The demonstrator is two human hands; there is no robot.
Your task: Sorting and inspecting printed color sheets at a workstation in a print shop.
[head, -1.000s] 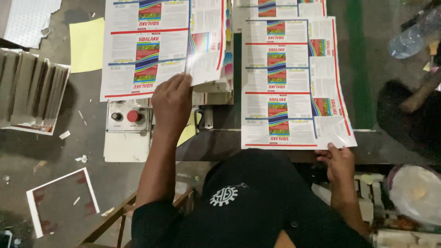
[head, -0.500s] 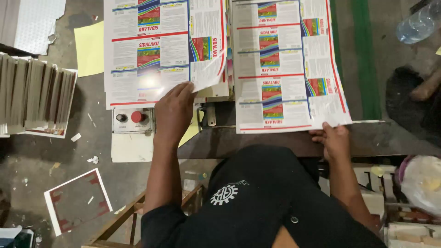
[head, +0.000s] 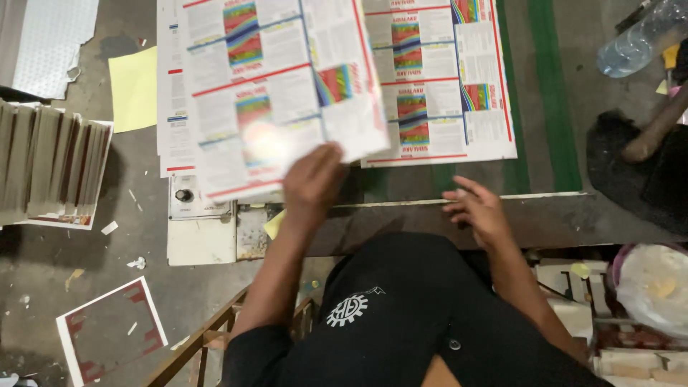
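My left hand (head: 312, 183) grips the near edge of a glossy printed sheet (head: 272, 93) with rainbow panels and red lines, lifted and tilted over a stack of the same sheets (head: 170, 107). A second printed sheet (head: 437, 86) lies flat to the right on the dark work surface (head: 545, 222). My right hand (head: 476, 209) hovers over that surface's near edge, fingers spread, holding nothing, just below the flat sheet.
A control box with a knob (head: 197, 201) sits under the lifted sheet. Stacked card bundles (head: 50, 165) stand at left, a yellow paper (head: 135, 87) beyond them. A plastic bottle (head: 638, 39) lies top right, a plastic bag (head: 656, 287) at lower right. A trimmed frame scrap (head: 111, 330) is on the floor.
My left hand has lifted the left sheet and swung it rightward, tilted. My right hand has let go of the right sheet's corner and opened; that sheet has slid away from me.
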